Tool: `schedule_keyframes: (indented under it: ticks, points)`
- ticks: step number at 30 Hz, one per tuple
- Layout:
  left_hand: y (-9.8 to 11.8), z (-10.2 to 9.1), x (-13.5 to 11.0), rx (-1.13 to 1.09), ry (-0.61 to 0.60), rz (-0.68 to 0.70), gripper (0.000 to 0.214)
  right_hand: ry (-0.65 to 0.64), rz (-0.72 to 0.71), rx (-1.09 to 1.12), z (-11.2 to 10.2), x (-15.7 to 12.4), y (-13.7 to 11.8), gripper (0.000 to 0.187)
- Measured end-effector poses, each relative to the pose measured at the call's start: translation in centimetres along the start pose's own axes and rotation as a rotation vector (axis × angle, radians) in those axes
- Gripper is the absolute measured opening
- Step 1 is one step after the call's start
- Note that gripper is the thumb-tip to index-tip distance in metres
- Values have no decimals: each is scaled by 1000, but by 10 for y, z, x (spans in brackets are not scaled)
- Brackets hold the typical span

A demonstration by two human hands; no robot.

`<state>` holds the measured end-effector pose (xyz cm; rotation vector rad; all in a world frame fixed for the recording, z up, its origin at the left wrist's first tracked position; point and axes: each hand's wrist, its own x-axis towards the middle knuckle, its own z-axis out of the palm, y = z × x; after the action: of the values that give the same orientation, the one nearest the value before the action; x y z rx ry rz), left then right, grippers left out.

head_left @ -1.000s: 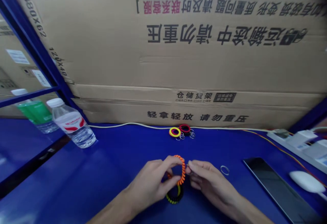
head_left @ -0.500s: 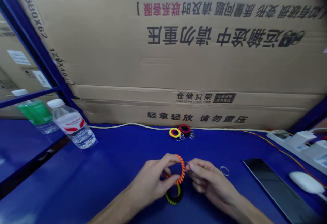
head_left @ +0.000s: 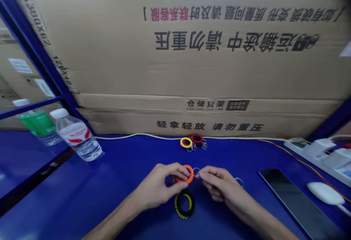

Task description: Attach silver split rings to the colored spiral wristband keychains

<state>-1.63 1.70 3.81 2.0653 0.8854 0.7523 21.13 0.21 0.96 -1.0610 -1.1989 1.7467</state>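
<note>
My left hand (head_left: 167, 183) pinches an orange spiral coil wristband (head_left: 190, 178) between thumb and fingers. Just to its right, my right hand (head_left: 221, 185) grips a thin metal key ring (head_left: 196, 171) at the fingertips; it meets the orange coil's right edge, but whether it is linked through cannot be made out. Below, a black and yellow coil wristband (head_left: 177, 208) lies on the blue tabletop (head_left: 131, 163). Another loose metal ring (head_left: 239, 181) rests partly hidden behind my right hand.
Yellow and red coil wristbands (head_left: 186, 143) with metal rings lie at the back by a pale cable (head_left: 153, 136). A phone (head_left: 290, 196), white mouse-shaped device (head_left: 325, 193) and power strip (head_left: 318, 159) are on the right. Water bottles (head_left: 78, 136) stand left. A large carton (head_left: 192, 72) forms the back.
The orange wristband has turned and tilted flatter, rising slightly away from the black and yellow one, which now shows more fully. The metal ring at my right fingertips shows more clearly.
</note>
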Motion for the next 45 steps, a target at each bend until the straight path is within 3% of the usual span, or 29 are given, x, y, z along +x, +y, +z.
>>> schedule_keyframes:
  ticks: [4,7,12,16,20,24,26,28,31,35,38,45]
  points:
    - [-19,-8,23,253,128,72,13,4,-74,-299,-7,1,-5,29]
    - [-33,-12,51,370,149,106,15,-25,-142,-423,-8,0,-7,29]
    - [-54,-9,97,430,146,118,17,-54,-161,-467,-8,-1,-8,28]
    - [-58,-9,114,451,132,127,16,-42,-154,-471,-11,-2,-9,27]
    - [-45,-16,102,449,130,125,22,-14,-175,-501,-16,-3,-17,28]
    - [-22,-29,65,436,73,93,25,63,-223,-601,-28,-7,-31,29]
    - [-13,-35,41,415,-59,57,32,96,-255,-672,-36,-10,-38,29]
    - [-7,-40,21,351,-314,-38,36,120,-263,-749,-45,-11,-43,29]
    - [-4,-43,0,353,-447,-76,24,129,-234,-923,-58,-13,-44,24]
    - [-13,-42,-7,461,-375,-24,30,66,-120,-1100,-74,-13,-39,18]
    - [-22,-40,-3,512,-318,-15,36,89,-76,-1185,-81,-12,-33,17]
    - [-23,-22,1,443,-203,15,3,108,-34,-1257,-72,-10,-20,9]
